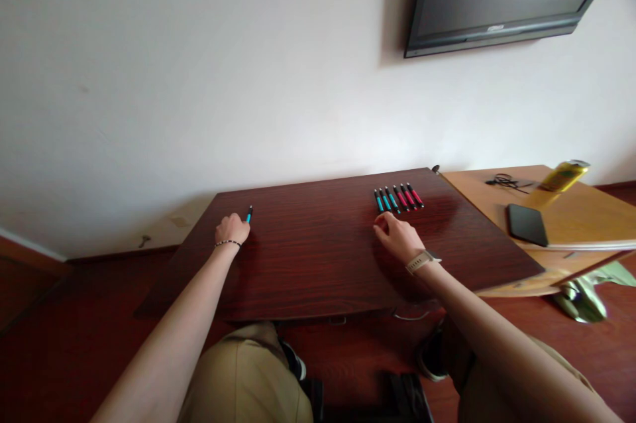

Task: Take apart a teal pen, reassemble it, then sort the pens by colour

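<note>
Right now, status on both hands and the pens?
Left hand shut on blue pen. Right hand open, at the pen row. Nothing between them on the desk.

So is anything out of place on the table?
Yes: one blue pen sits alone by the left hand, far from the neat row of pens near the right hand. Nothing looks spilled or broken.

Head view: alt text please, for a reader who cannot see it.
Left hand holds one blue pen on a dark wooden table; right hand rests by a row of blue and red pens. A black phone and yellow can sit on the lighter table.
</note>
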`<state>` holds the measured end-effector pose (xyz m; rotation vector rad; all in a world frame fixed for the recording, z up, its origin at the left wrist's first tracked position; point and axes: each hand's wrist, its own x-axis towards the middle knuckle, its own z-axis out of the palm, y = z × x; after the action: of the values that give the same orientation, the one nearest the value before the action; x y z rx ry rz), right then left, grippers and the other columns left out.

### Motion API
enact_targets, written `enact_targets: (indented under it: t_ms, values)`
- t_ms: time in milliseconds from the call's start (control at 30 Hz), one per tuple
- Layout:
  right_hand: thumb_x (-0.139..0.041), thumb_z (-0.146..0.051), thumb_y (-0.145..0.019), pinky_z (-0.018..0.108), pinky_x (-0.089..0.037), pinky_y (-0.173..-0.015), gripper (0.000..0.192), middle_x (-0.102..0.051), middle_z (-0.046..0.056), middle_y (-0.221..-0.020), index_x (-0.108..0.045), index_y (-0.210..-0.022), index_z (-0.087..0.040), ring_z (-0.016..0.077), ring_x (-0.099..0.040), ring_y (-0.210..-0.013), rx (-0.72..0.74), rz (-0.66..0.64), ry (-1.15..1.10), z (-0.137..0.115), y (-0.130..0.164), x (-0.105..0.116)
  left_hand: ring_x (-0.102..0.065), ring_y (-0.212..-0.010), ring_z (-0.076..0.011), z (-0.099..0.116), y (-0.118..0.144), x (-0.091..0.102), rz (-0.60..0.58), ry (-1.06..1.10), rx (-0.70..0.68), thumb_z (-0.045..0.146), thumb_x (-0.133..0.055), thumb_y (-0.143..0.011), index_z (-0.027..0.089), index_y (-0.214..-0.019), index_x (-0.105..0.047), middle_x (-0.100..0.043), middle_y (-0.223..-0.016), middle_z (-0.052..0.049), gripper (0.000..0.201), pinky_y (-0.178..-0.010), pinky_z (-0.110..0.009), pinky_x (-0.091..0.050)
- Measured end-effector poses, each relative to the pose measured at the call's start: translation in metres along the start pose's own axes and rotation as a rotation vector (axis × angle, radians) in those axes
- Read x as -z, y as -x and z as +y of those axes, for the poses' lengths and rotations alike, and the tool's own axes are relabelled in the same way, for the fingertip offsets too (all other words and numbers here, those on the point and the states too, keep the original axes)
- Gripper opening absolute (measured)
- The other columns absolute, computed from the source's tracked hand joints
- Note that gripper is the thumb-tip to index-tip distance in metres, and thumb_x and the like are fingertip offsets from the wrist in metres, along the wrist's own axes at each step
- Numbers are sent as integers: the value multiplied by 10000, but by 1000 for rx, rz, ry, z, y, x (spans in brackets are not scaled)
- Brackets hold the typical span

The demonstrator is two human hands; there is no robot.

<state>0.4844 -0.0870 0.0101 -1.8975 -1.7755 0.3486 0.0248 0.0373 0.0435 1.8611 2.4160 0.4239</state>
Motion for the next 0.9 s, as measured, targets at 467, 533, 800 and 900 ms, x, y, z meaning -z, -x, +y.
enact_targets:
  t_ms: [467, 533, 800, 900]
  values:
    - [-531, -469, -1022, 383, -529, -841, 358, -767, 193, -1054, -667, -1148, -163, 331, -752, -984, -211, -22, 297, 19, -53, -12, -697, -957, -252, 116, 94, -41, -71, 41, -442, 242, -503, -995, 219, -969, -694, -723, -1069, -99, 194, -872, -338, -507]
    - [-521, -448, -1022, 382, -530, -834, 373, -763, 214, -1052, -684, -1150, -138, 332, -752, -980, -229, -18, 289, 18, -56, -14, -698, -936, -244, 126, 102, -46, -83, 86, -481, 233, -510, -992, 219, -945, -696, -729, -1038, -95, 192, -864, -333, -505]
    - [-585, -441, -968, 295, -479, -761, 294, -791, 113, -955, -739, -890, -203, 262, -741, -933, -161, -36, 144, -12, -45, -15, -706, -812, -217, 155, 118, -64, -211, 506, -413, 360, -601, -961, 216, -854, -733, -766, -885, -76, 223, -781, -308, -500]
    - [-603, -403, -965, 274, -436, -708, 234, -790, 76, -892, -698, -864, -214, 223, -729, -839, -39, -16, 19, -39, -21, -24, -668, -656, -162, 169, 122, -71, -426, 888, -266, 483, -578, -970, 176, -898, -717, -749, -816, -78, 345, -637, -261, -481]
